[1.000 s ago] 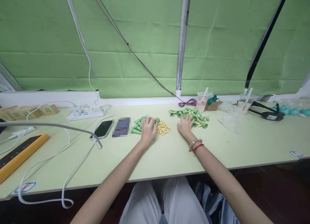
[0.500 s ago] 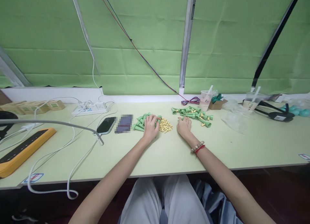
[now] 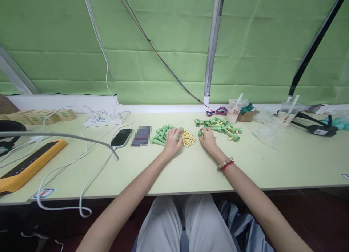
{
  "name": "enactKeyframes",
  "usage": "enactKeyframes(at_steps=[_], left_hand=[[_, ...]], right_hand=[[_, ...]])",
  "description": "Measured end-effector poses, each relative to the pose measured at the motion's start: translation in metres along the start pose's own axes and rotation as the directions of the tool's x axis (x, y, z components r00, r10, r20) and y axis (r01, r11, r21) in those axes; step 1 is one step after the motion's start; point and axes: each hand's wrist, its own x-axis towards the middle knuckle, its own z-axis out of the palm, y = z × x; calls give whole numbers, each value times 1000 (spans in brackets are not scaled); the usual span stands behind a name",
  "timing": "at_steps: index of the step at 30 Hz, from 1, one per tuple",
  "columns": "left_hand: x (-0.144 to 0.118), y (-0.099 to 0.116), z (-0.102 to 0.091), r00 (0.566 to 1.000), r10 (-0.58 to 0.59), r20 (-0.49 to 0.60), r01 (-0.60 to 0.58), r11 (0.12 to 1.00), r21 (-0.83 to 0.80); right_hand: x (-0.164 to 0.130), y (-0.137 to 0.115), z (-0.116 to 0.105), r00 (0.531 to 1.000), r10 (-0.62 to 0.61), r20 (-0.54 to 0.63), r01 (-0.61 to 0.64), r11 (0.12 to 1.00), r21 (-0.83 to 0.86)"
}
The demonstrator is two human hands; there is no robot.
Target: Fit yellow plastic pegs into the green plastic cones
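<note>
My left hand (image 3: 172,142) lies at the right side of a pile of green cone-shaped plastic pieces (image 3: 159,136). Its fingers curl round one green piece (image 3: 179,137), partly hidden. Right beside it is a heap of small yellow pieces (image 3: 188,138). My right hand (image 3: 208,139) has its fingers closed at the near left edge of a second group of green pieces (image 3: 223,127), several with yellow bits in or by them. A green end with some yellow (image 3: 201,133) shows at its fingertips; the rest is covered by the fingers.
Left of the piles lie a blurred dark rectangle (image 3: 141,136), a phone (image 3: 121,138), white cables and an orange power strip (image 3: 32,165). Behind and right stand a plastic cup (image 3: 233,109), a small cardboard box (image 3: 247,116), a second cup (image 3: 287,114), clear bags and a black strap (image 3: 321,130).
The view has shifted slightly. Green and yellow now shows at my right fingertips, where it was mostly hidden before. My left hand stays at the green pile.
</note>
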Motion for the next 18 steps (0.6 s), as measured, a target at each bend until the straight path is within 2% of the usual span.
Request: enactKeyframes(at_steps=[3, 7, 9, 11, 13, 14, 16, 18], left_hand=[[0, -1, 1, 1000, 10, -11, -10, 1000, -5], [0, 0, -1, 1000, 6, 9, -6, 1000, -13], [-1, 1, -2, 1000, -7, 30, 8, 1000, -28], [-1, 2, -3, 998, -24, 52, 27, 998, -52], [-2, 4, -4, 997, -43, 65, 49, 995, -91], [-2, 5, -4, 996, -55, 69, 63, 991, -116], [-2, 8, -4, 993, -87, 82, 101, 978, -181], [-2, 13, -5, 983, -119, 137, 151, 956, -251]], right_hand=[[1, 2, 0, 1000, 11, 19, -11, 1000, -26], [4, 5, -1, 998, -68, 1, 68, 997, 23], [6, 6, -2, 992, -102, -77, 110, 988, 106], [8, 4, -3, 972, -108, -210, 163, 951, 263], [8, 0, -5, 950, -29, -311, 189, 846, 498], [8, -4, -6, 948, 38, -316, 178, 759, 627], [6, -13, -8, 965, 155, -211, 99, 529, 843], [2, -22, -10, 984, 177, -26, -28, 292, 956]])
